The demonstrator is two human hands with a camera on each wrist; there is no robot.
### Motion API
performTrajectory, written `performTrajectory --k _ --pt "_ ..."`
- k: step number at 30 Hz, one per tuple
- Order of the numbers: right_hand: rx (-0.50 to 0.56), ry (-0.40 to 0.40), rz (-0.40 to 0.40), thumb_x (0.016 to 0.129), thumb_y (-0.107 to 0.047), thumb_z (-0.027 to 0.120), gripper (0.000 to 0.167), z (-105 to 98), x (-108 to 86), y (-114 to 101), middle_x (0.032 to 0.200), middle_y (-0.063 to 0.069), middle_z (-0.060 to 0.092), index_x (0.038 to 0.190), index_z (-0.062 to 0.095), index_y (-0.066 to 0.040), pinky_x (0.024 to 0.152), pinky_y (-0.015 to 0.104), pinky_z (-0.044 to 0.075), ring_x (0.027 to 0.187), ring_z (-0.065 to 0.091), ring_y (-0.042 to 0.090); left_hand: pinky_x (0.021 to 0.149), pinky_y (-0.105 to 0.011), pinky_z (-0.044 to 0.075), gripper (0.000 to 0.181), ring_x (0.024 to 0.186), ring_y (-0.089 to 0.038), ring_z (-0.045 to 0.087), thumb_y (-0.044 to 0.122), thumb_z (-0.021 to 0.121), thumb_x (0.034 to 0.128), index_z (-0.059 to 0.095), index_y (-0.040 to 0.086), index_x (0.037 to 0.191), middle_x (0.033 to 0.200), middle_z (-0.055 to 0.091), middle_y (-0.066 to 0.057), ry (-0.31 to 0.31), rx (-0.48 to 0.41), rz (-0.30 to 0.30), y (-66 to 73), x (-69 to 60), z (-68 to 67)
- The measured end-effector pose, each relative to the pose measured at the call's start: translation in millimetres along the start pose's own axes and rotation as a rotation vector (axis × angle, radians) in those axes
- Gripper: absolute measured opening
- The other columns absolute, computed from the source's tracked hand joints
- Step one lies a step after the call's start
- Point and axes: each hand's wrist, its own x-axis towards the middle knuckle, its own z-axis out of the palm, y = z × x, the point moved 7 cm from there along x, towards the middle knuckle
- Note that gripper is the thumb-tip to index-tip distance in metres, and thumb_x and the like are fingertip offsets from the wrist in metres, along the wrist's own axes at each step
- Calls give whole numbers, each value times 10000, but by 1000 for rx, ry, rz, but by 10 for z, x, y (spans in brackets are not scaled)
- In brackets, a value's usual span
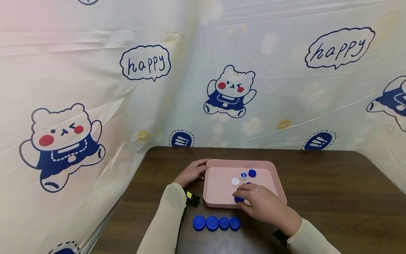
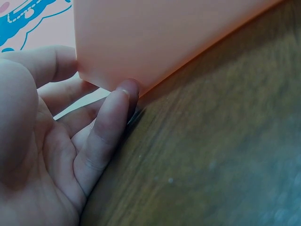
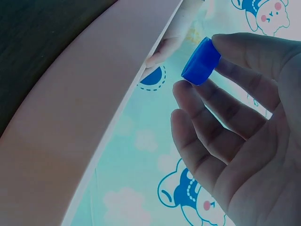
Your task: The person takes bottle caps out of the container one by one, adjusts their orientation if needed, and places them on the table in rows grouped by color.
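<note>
A blue cap [image 3: 202, 62] is pinched between the thumb and fingers of my right hand [image 3: 235, 113]; in the head view the same cap [image 1: 239, 199] and right hand [image 1: 264, 204] are over the near part of the pink tray [image 1: 219, 192]. My left hand [image 1: 192, 172] touches the tray's far left corner. In the left wrist view, fingers of the left hand [image 2: 61, 127] rest against the tray wall [image 2: 141, 42]. Inside the tray lie a blue cap [image 1: 252, 173], a white cap [image 1: 235, 182], a blue-and-white one [image 1: 243, 175] and another blue piece, partly hidden by my right hand.
Several blue caps [image 1: 212, 223] stand in a row on the brown table [image 1: 333, 190], in front of the tray. A small black object with a yellow tag [image 1: 192, 199] is by the left wrist. Behind the table hangs a printed cloth [image 1: 269, 88].
</note>
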Motion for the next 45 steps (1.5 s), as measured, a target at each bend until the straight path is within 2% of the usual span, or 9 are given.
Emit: performTrajectory --k 9,22,34,45 --pt "-16 50 -47 854 -176 747 203 -32 -71 -28 1026 -15 676 1048 746 -118 814 344 541 922 634 129 754 -346 537 436 874 -232 617 254 500 1022 476 168 1448 1157 610 -99 18 2 19 20 -46 14" --pt "-21 45 -39 843 -173 760 231 -24 -143 -16 1051 -4 681 1068 747 -121 820 365 545 935 651 145 761 -348 540 429 883 -236 612 268 492 1025 481 170 1443 1161 611 -97 23 15 15 0 -34 -8" --pt "-21 88 -76 832 -159 770 229 -76 -187 -56 1041 -14 677 1057 747 -120 810 359 548 926 648 135 758 -349 538 426 881 -235 615 261 495 1021 487 186 1440 1143 614 -73 22 17 16 8 -19 6" --pt "-24 78 -83 830 -144 769 232 -96 -235 -79 1036 -8 673 1059 745 -112 809 357 547 932 646 142 752 -350 537 423 880 -245 612 257 490 1022 488 184 1439 1135 613 -86 18 12 20 23 -24 12"
